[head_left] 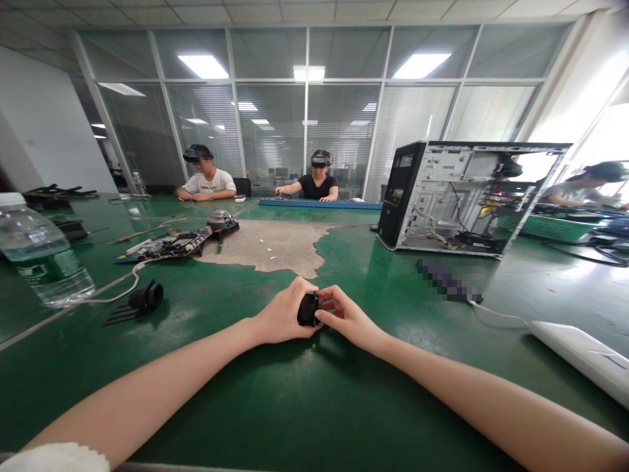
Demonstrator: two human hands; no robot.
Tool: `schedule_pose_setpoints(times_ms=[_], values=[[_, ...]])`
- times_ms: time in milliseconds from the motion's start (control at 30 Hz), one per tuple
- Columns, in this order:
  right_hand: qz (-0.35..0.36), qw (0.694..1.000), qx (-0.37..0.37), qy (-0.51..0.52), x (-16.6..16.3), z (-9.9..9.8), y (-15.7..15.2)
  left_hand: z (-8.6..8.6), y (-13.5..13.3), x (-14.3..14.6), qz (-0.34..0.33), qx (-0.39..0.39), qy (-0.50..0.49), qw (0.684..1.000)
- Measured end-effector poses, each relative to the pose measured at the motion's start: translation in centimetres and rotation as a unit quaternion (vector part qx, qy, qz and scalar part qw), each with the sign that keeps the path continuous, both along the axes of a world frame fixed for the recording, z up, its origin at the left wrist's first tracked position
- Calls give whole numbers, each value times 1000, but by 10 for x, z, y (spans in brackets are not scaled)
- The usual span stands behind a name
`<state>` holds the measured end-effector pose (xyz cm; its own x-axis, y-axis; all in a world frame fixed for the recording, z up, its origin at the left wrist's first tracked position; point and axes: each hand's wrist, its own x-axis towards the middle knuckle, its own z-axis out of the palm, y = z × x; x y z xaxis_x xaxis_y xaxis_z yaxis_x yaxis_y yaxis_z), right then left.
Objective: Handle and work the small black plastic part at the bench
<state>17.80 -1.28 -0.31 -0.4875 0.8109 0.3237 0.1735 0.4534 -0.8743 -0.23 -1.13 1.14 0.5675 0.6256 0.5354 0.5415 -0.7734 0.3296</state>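
Observation:
A small black plastic part (308, 309) is held between my two hands, just above the green table (275, 406). My left hand (286, 309) wraps round its left side. From the right, my right hand (346, 318) pinches the part's edge with thumb and fingertips. What kind of part it is I cannot make out, since the fingers cover much of it. To the left lies another black plastic piece (147, 297) with a round end and flat prongs.
An opened computer case (410, 203) stands at the back right. A circuit board (170, 246) lies at the left, near a water bottle (44, 255). On the right are a white power bank (582, 354) and its cable. Several people sit around the table.

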Motion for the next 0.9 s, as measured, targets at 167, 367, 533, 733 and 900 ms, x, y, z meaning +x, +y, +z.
schedule_pose_setpoints(times_ms=[167,367,533,733,900], values=[[-8,998,62,-9,1,2,-3,-2,1,-1,2,3,2,1000],[-26,990,134,-24,1,4,-6,-2,1,-1,4,5,1,1000],[-20,999,37,-16,0,1,-3,0,0,0,0,-1,-1,1000],[0,1000,19,-5,1,0,-2,-1,1,0,0,0,-4,1000],[-27,993,111,-21,1,3,-6,-2,1,0,7,-5,-8,1000]])
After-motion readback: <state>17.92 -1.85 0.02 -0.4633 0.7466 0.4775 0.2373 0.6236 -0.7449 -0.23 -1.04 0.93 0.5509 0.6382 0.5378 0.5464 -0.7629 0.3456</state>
